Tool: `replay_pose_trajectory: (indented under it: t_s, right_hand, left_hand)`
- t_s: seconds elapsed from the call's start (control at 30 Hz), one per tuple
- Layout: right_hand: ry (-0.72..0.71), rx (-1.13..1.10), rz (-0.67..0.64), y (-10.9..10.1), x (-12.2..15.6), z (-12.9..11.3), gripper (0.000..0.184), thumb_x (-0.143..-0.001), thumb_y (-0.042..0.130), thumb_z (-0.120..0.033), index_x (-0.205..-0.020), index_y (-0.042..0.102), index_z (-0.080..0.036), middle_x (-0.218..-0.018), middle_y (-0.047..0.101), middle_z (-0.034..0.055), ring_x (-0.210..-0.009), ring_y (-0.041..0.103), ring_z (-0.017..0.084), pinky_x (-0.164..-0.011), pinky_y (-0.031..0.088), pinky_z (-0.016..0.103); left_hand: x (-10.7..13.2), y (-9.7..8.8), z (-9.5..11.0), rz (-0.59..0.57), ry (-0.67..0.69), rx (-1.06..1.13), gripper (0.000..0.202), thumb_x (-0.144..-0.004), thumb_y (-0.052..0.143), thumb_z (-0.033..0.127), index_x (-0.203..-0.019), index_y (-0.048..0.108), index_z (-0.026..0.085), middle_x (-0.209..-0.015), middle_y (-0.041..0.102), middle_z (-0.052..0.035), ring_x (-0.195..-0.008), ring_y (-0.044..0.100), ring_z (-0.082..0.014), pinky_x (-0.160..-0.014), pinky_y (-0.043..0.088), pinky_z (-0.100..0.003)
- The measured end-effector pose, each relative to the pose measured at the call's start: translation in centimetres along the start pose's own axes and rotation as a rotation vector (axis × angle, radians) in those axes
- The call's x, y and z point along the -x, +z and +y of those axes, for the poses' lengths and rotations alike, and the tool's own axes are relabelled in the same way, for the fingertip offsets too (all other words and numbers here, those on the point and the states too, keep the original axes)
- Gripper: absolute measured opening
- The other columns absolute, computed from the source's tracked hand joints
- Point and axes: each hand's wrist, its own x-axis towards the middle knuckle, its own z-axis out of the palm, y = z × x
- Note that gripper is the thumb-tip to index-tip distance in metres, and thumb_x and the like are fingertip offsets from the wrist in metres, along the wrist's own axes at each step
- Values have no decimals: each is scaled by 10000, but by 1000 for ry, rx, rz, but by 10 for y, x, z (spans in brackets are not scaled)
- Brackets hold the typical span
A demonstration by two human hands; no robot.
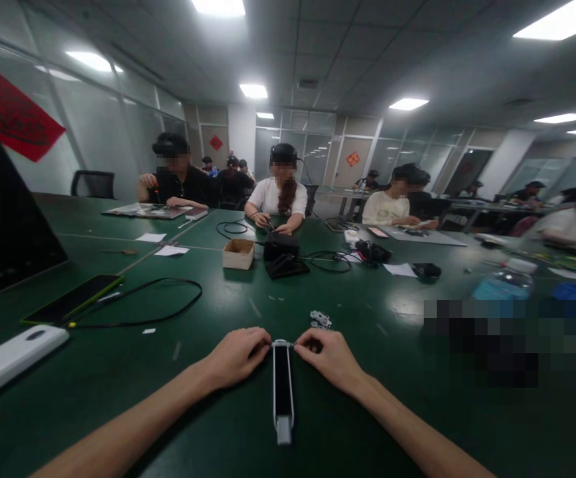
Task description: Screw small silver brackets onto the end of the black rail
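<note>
A long, narrow object with a white frame and a dark middle point(283, 382) lies on the green table, pointing away from me. A pale grey block point(284, 431) forms its near end. At its far end, a thin crosspiece runs between my two hands. My left hand point(242, 353) pinches the left tip of this crosspiece with thumb and fingers. On the other side, my right hand point(332, 357) pinches the right tip. What exactly the crosspiece is, I cannot make out. Just beyond my right hand sits a small heap of silvery metal parts point(320, 319).
At left are a laptop point(6, 219), a dark phone with a green edge point(73, 297), a black cable point(201, 292) and a white case point(16, 358). A small box point(239, 254) and black device point(281, 247) stand ahead. Right holds a bottle point(505, 282). Several people sit around.
</note>
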Motion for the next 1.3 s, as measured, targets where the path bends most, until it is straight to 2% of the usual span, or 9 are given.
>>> replay_pose_trajectory:
  t_s: [0.1, 0.23, 0.6, 0.7, 0.83, 0.97, 1.1, 1.3]
  right_hand:
    - [28, -36, 16, 1, -1, 2, 113, -790, 623, -232, -802, 700, -151, -737, 683, 20, -657, 593, 125, -605, 449, 228]
    - [31, -101, 31, 2, -1, 4, 153, -773, 654, -238, -897, 697, -161, -794, 701, 13, -688, 619, 124, -639, 480, 233]
    - [-26, -97, -14, 0, 0, 3, 176, -850, 562, -213, -957, 696, -176, -898, 722, 30, -806, 665, 150, -752, 509, 275]
    - [-9, -129, -1, 0, -1, 7, 125, -831, 596, -223, -907, 680, -171, -850, 712, 21, -775, 660, 140, -718, 509, 258]
    - [-3, -58, 11, -4, -2, 8, 82, -822, 611, -224, -830, 681, -182, -794, 689, -2, -715, 626, 121, -668, 486, 237]
    - [18, -51, 40, -5, 0, 7, 120, -835, 586, -224, -868, 696, -186, -832, 701, 0, -748, 634, 130, -692, 485, 244]
    - [-12, -33, -17, -2, 2, 7, 197, -854, 544, -238, -963, 701, -190, -924, 712, 22, -825, 646, 154, -733, 494, 270]
    - [4, 2, -74, -6, 3, 3, 228, -853, 529, -261, -994, 689, -180, -914, 706, 34, -788, 639, 154, -685, 497, 272]
  left_hand:
    - [-2, 2, -3, -12, 14, 16, 157, -915, 405, 215, -968, 549, 177, -922, 630, -45, -800, 601, -176, -717, 456, -278]
    - [-4, 2, -4, -10, 21, 23, 169, -919, 393, 226, -970, 547, 180, -921, 628, -43, -797, 600, -178, -722, 461, -285]
    - [-4, 1, -4, -20, 17, 20, 193, -923, 374, 243, -973, 549, 179, -919, 628, -45, -792, 597, -179, -703, 459, -284]
    - [-4, 1, -4, -17, 22, 21, 198, -922, 369, 243, -966, 552, 181, -918, 630, -43, -790, 596, -176, -698, 460, -279]
    - [-5, -1, -2, -27, 11, 16, 200, -919, 372, 245, -972, 552, 176, -924, 633, -50, -786, 596, -176, -706, 464, -282]
    - [-5, -2, -1, -40, 4, 0, 182, -917, 382, 234, -971, 545, 173, -922, 633, -50, -796, 601, -180, -706, 463, -281]
    - [-3, 0, 0, -36, 6, -26, 159, -919, 406, 226, -973, 546, 175, -917, 631, -42, -809, 603, -178, -713, 455, -273]
    - [-1, 3, -1, -23, 14, -41, 145, -922, 418, 204, -976, 548, 169, -909, 633, -41, -792, 606, -176, -699, 448, -270]
